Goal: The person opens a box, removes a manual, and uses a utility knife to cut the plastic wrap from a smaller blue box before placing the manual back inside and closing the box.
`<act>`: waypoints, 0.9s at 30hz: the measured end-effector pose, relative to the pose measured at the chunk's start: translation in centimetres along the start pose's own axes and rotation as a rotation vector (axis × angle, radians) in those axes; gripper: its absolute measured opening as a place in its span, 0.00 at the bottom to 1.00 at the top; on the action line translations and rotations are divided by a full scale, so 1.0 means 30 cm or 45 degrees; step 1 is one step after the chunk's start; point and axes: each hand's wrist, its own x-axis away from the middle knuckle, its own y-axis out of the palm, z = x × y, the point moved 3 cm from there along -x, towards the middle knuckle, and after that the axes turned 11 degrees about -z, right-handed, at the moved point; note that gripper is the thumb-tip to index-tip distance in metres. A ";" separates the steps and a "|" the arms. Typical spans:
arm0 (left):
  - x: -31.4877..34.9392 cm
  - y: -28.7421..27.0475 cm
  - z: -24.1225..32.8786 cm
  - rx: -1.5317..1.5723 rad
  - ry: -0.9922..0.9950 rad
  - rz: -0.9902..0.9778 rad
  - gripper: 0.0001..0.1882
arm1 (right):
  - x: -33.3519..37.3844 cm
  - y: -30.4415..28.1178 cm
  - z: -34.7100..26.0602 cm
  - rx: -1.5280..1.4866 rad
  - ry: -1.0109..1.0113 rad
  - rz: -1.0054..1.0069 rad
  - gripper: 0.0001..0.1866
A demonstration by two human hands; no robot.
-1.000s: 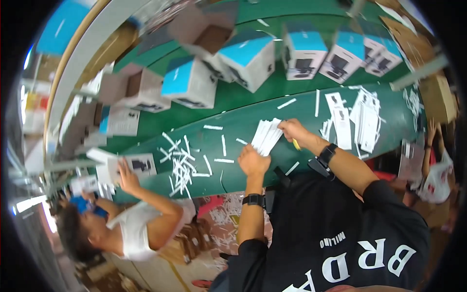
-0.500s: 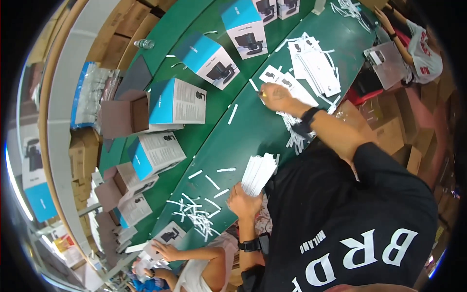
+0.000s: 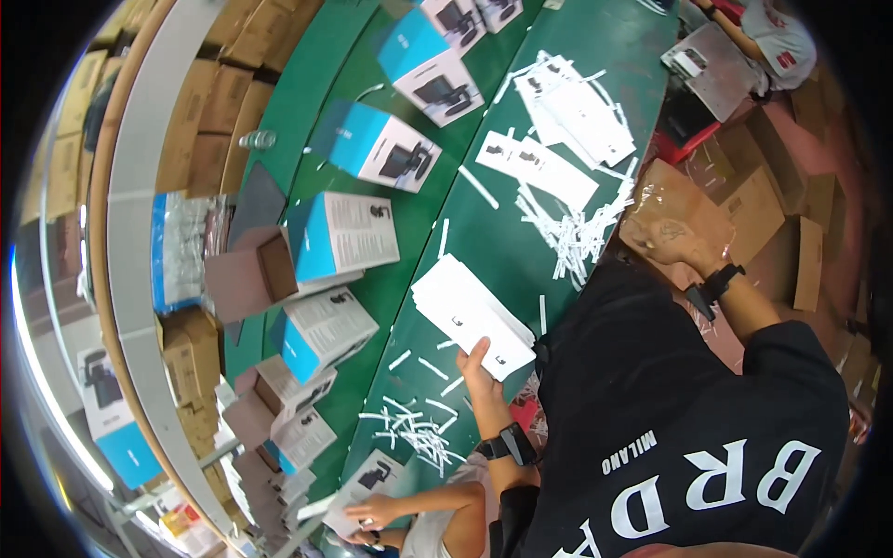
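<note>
On the green table [image 3: 614, 46]: the work looked partway, as I judged it. One stack of white sheets [image 3: 465, 302] was already gathered; a wider pile of printed sheets [image 3: 581, 121] and a smaller set of sheets [image 3: 563, 179] lay apart from it. Whether these two were finished or waiting, I could not tell.
Brown cartons [image 3: 767, 209]: some stood at the right, beyond the table edge, with open flaps; others were stacked at the far left.
Blue-and-white boxes [image 3: 349, 237]: they stood in a curved row along the far side, at least one with its flaps open, near the stack but not touching it.
Co-worker [image 3: 446, 502]: at the lower edge a forearm came in, its hand on a white printed package [image 3: 377, 476].
Stack: it was over the middle of the table, its edges not quite even.
Left hand [image 3: 479, 377]: it gripped the near end of the stack, thumb on top.
Right hand [image 3: 696, 251]: it was away from the stack, by the cartons; it blended with the brown, so I could not tell if it was open or closed.
Clear container [image 3: 259, 139]: it was well out of the way.
Loose strips [image 3: 423, 437]: one heap was near the left hand, another beside the smaller set; this litter seemed the main obstacle.
</note>
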 end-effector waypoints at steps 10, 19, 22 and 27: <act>-0.241 0.405 -0.089 0.186 -0.205 -0.320 0.34 | -0.079 -0.046 -0.116 -0.337 0.249 -0.049 0.14; -0.543 0.876 -0.168 0.339 -0.034 -0.390 0.31 | -0.059 -0.090 0.006 -0.997 0.271 0.257 0.16; -0.573 0.949 -0.127 -0.984 -0.111 -0.394 0.29 | -0.167 -0.193 0.128 -0.865 0.342 0.317 0.18; -0.510 0.876 -0.125 -1.822 -0.001 -0.423 0.24 | -0.470 -0.389 0.076 -0.542 0.166 0.342 0.24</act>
